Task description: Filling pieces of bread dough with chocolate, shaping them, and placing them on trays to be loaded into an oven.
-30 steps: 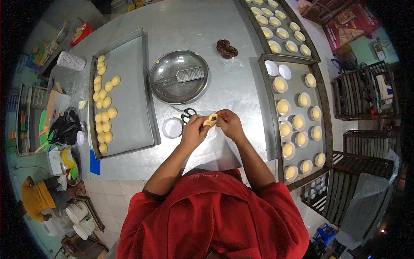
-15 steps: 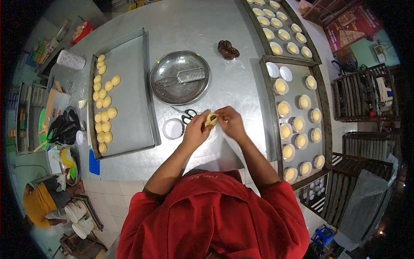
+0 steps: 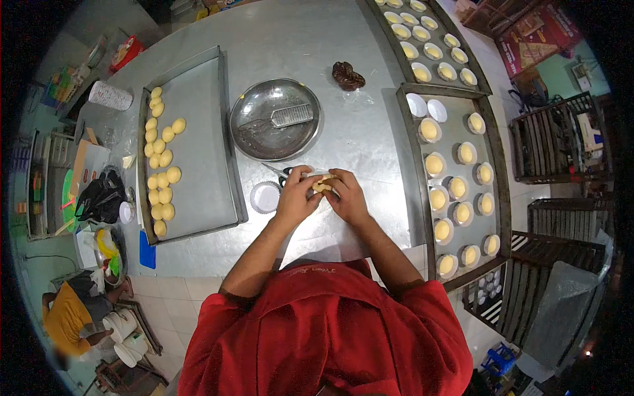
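My left hand (image 3: 297,197) and my right hand (image 3: 347,198) pinch a small piece of yellow dough (image 3: 322,187) between them, its middle partly hidden by my fingers. Just beside my left hand lie a white fluted paper cup (image 3: 265,196) and black-handled scissors (image 3: 284,173), partly covered by the hand. Beyond them is a round steel pan (image 3: 264,142) holding a metal grater (image 3: 290,115). A dark brown lump (image 3: 348,76), perhaps filling, sits on the steel table (image 3: 297,39) at the back right.
A tray (image 3: 201,138) with several dough balls is at left. Two trays (image 3: 451,105) of dough in paper cups line the right. Plastic bags (image 3: 98,198) crowd the left end. A person in yellow (image 3: 66,310) bends at lower left. Dark racks (image 3: 551,138) stand at right.
My fingers have closed in over the dough, covering more of it and the scissors. My right hand's fingers are more curled around it. The person in yellow has shifted slightly.
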Demonstrator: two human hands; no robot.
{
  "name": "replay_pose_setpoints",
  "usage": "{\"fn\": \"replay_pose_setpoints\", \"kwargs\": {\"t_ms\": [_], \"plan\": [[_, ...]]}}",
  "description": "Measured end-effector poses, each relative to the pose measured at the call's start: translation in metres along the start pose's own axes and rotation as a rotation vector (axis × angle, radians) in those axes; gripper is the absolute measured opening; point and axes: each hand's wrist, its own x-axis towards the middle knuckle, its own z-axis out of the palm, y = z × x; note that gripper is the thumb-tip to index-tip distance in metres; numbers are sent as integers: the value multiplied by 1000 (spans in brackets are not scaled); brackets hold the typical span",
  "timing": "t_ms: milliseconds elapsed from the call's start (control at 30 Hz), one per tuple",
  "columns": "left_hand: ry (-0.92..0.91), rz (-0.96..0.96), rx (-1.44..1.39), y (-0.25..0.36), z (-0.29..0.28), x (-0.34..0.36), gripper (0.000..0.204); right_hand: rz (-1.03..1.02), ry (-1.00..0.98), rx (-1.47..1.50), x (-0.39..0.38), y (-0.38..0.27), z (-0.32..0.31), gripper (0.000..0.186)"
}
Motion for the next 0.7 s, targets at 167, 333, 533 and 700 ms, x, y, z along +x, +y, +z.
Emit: {"fn": "replay_pose_setpoints", "kwargs": {"t_ms": [167,333,533,700], "plan": [[-39,103,-13,-16,-1,0,32,28,-59,55,12,-1,-9,38],[108,213,122,-6,5,-1,22,71,-121,52,14,-2,-17,28],[207,233,215,-1,12,-1,20,153,-38,20,10,-6,-4,22],[251,183,143,0,17,1,19,253,55,192,10,-9,2,24]]}}
